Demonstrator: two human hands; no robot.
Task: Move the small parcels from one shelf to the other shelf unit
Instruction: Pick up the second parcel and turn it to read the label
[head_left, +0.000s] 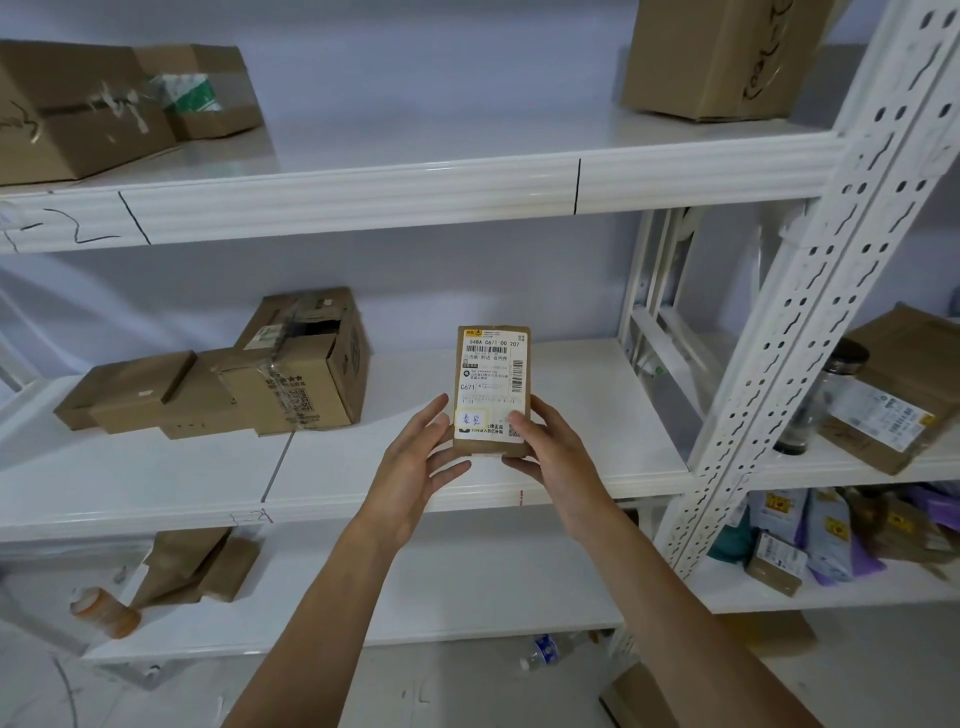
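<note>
Head view: both hands hold a small parcel (491, 389) upright above the middle shelf (571, 415), label facing the camera. The left hand (415, 467) clasps its lower left edge, the right hand (545, 452) its lower right. Boxes (249, 384) sit well to the left.

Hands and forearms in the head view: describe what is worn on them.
Nothing is worn. The left hand and right hand are bare, with no gloves, rings or watch visible. Both forearms are uncovered as far as the bottom edge of the picture; no sleeves show. The fingers carry no markings.
</note>
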